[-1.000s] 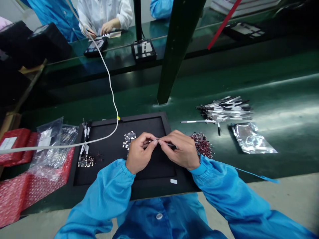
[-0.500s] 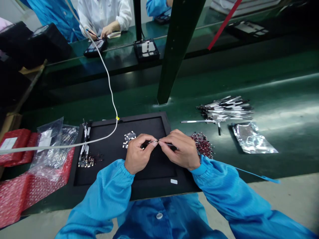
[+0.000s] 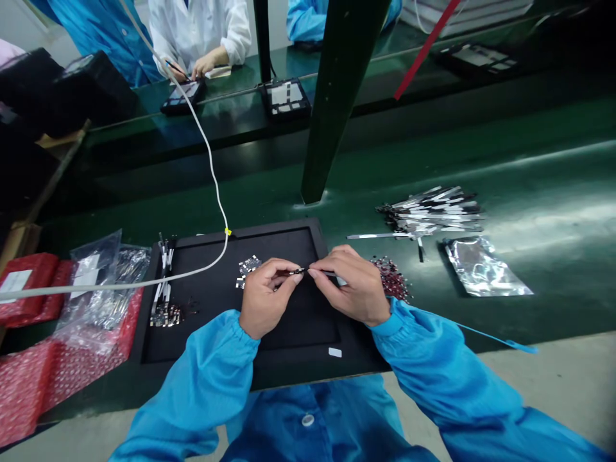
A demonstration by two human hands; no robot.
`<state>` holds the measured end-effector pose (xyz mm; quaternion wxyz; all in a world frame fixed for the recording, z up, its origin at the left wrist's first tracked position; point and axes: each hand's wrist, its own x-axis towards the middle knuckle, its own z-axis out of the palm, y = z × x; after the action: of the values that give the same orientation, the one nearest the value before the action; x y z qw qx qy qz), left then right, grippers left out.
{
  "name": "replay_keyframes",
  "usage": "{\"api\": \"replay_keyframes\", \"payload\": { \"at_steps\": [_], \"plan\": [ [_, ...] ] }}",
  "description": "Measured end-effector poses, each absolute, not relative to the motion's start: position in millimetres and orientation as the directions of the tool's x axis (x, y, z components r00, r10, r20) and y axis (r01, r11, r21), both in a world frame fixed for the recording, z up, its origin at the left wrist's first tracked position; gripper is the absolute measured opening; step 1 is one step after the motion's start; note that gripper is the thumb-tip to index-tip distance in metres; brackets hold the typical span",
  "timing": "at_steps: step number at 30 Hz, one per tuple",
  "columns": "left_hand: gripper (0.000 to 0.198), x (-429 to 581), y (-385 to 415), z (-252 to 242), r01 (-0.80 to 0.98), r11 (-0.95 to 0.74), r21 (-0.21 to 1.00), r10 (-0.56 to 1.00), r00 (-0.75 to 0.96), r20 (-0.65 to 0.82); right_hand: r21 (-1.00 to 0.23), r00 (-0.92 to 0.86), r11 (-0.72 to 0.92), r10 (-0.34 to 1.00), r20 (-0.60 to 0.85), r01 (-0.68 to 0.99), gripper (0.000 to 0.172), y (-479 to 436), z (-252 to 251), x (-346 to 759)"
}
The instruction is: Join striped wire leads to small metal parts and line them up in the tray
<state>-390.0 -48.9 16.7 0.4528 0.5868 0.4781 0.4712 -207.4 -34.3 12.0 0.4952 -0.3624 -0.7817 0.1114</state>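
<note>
My left hand [image 3: 265,296] and my right hand [image 3: 353,287] meet over a black tray [image 3: 192,301], both in a pinch. Between their fingertips lies a thin metal strip [image 3: 299,271]; each hand grips one end. A dark slim tool or strip end [image 3: 330,274] runs under my right fingers. Just left of my left hand sits a small cluster of white-and-black parts [image 3: 246,269] on the tray. A heap of tiny dark red parts [image 3: 392,277] lies beside my right wrist.
A white cable [image 3: 212,167] crosses the tray's left side. Silver strips [image 3: 433,215] and a foil bag [image 3: 484,268] lie to the right. Red bubble wrap and plastic bags [image 3: 72,321] sit left. A dark green post [image 3: 332,102] stands behind; other people work at the far bench.
Both hands have kept their pinch on the strip with only slight finger shifts. The view has tilted a little.
</note>
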Motion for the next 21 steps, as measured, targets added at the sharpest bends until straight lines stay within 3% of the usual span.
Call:
{"api": "replay_keyframes", "payload": {
  "at_steps": [3,9,21],
  "plan": [
    [0.003,-391.4,-48.1,18.1,0.238,-0.233,0.943,0.971,0.106,0.213,-0.524,-0.306,0.721,0.678,0.668,0.453,0.011,-32.4,12.2,-204.8],
    [0.013,-390.7,-47.8,19.5,0.378,-0.454,0.807,0.891,0.171,0.421,-0.508,-0.398,0.739,0.67,0.627,0.443,0.006,-30.3,12.7,-201.7],
    [0.019,-392.5,-47.9,15.6,0.404,-0.518,0.754,0.855,0.227,0.466,-0.5,-0.459,0.745,0.666,0.588,0.442,0.011,-28.7,14.3,-199.8]
  ]
}}
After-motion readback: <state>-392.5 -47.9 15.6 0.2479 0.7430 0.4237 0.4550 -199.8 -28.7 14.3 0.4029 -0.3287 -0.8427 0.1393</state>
